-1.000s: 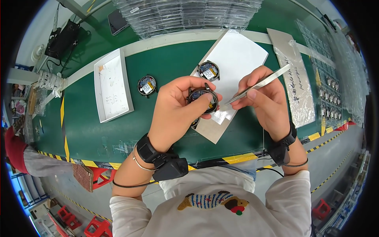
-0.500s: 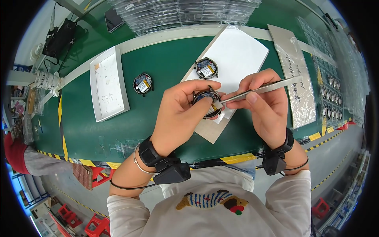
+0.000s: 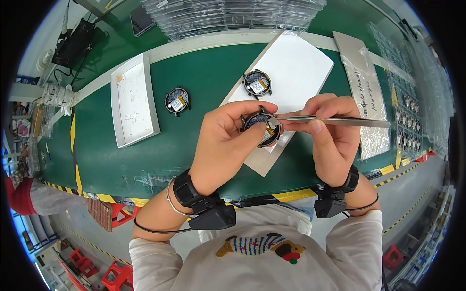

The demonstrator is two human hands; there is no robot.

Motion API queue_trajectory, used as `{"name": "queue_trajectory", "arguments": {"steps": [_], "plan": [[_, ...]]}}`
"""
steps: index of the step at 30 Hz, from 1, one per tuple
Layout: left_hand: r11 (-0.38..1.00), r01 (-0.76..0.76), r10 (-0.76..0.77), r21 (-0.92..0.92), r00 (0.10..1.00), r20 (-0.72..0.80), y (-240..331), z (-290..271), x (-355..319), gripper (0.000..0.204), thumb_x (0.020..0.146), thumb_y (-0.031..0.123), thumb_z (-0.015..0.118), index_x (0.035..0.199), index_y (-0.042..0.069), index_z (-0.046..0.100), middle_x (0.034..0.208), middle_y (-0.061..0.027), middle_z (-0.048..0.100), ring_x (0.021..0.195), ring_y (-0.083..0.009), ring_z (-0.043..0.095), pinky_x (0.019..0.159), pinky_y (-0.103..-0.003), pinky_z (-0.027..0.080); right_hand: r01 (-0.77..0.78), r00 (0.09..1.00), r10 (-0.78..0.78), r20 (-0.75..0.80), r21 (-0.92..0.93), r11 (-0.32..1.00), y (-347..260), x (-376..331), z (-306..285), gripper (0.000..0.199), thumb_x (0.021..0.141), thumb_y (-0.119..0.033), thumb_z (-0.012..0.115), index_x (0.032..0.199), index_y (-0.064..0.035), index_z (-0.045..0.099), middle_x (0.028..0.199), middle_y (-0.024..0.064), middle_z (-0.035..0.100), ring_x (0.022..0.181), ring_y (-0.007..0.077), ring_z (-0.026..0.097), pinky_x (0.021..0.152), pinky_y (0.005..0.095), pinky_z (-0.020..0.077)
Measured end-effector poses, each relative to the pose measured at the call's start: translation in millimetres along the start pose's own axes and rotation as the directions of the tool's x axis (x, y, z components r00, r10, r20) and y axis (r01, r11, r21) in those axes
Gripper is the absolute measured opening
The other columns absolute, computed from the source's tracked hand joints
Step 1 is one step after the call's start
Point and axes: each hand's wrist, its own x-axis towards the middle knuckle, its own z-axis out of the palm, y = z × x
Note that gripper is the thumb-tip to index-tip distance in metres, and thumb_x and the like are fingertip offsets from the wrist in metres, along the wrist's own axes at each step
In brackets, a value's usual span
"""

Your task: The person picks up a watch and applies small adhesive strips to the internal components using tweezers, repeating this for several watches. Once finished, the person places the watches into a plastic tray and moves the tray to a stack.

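My left hand (image 3: pixel 224 138) grips an opened round watch case (image 3: pixel 272 138), thumb on its face and fingers around the rim. Inside it show a blue circuit board, a yellow strip and a white label. My right hand (image 3: pixel 335 131) pinches metal tweezers (image 3: pixel 354 121), held nearly level. Their tips reach a small whitish piece at the upper right of the case; whether they grip it I cannot tell. Another opened watch case (image 3: pixel 257 83) lies on a white sheet (image 3: pixel 296 65) just beyond my hands. A third watch case (image 3: pixel 176 100) rests on the green mat to the left.
A shallow white box (image 3: pixel 135 102) stands at the left. Stacked clear plastic trays (image 3: pixel 233 19) fill the far side, with a phone (image 3: pixel 141 21) beside them. To the right lie a plastic-wrapped cardboard strip (image 3: pixel 368 111) and a clear tray of small parts (image 3: pixel 407 121).
The tweezers have turned from a slant to nearly level, their tips shifting up toward the case's upper right rim. My right hand has moved slightly right. The left still holds the case.
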Motion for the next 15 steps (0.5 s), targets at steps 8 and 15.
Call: {"name": "queue_trajectory", "arguments": {"steps": [8, 15], "plan": [[0.999, -0.021, 0.021, -0.031, 1.0, -0.017, -1.8, 1.4, -0.4, 0.022, 0.085, -0.007, 0.052, 0.105, -0.007, 0.059, 0.09, -0.0074, 0.065, 0.078, -0.0072, 0.061, 0.067, -0.02, 0.05, 0.092, 0.995, -0.086, 0.059, -0.114, 0.989, 0.2, -1.0, 0.2, 0.013, 0.092, -0.004, 0.045, 0.101, -0.0026, 0.037, 0.1, 0.0148, 0.046, 0.095, 0.0364, 0.063, 0.081, 0.0428, 0.0562], [0.997, -0.039, 0.038, -0.065, 0.999, -0.02, -4.2, 2.2, 0.2, 0.021, 0.085, -0.006, 0.053, 0.105, -0.007, 0.059, 0.089, -0.0082, 0.065, 0.075, -0.0087, 0.062, 0.066, -0.021, 0.051, 0.186, 0.98, -0.171, 0.101, -0.166, 0.968, 2.7, -1.9, -1.6, 0.013, 0.091, -0.003, 0.045, 0.101, -0.0024, 0.037, 0.098, 0.0153, 0.046, 0.095, 0.0386, 0.063, 0.08, 0.0447, 0.0557]]}}
